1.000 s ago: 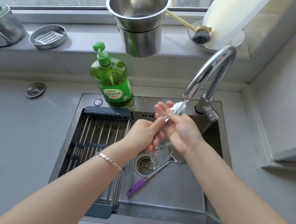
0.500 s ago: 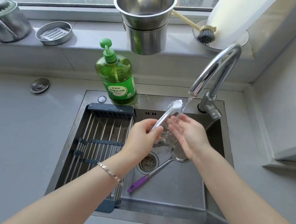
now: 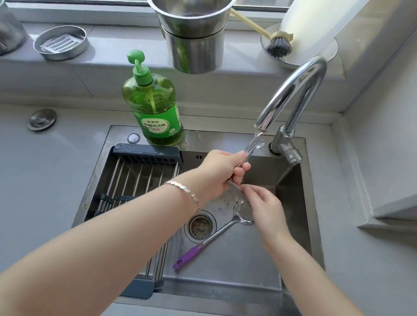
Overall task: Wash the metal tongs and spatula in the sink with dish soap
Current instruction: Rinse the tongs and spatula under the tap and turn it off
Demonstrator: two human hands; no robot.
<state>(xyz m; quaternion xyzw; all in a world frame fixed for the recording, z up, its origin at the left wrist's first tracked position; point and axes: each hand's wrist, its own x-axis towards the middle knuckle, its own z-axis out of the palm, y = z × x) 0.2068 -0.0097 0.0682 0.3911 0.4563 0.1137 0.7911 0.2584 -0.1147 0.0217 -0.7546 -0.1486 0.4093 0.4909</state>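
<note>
My left hand (image 3: 220, 170) grips the metal tongs (image 3: 252, 147) around their middle, with the upper tip held under the water running from the faucet (image 3: 292, 94). Just below it, my right hand (image 3: 264, 206) pinches the lower end of the tongs with curled fingers. The spatula (image 3: 214, 235), with a metal shaft and a purple handle, lies on the sink floor (image 3: 241, 263) beside the drain (image 3: 199, 225); my right hand partly hides its head. A green dish soap bottle (image 3: 153, 105) stands at the sink's back rim.
A dark drying rack (image 3: 133, 174) spans the left side of the sink. On the window ledge stand stacked steel pots (image 3: 193, 23), a small steel dish (image 3: 60, 43), a dish brush (image 3: 278, 43) and a paper towel roll (image 3: 316, 18). Grey counter surrounds the sink.
My left hand has shifted right, bringing the tongs' upper tip into the water stream. My right hand slid down from the stream to the tongs' lower end.
</note>
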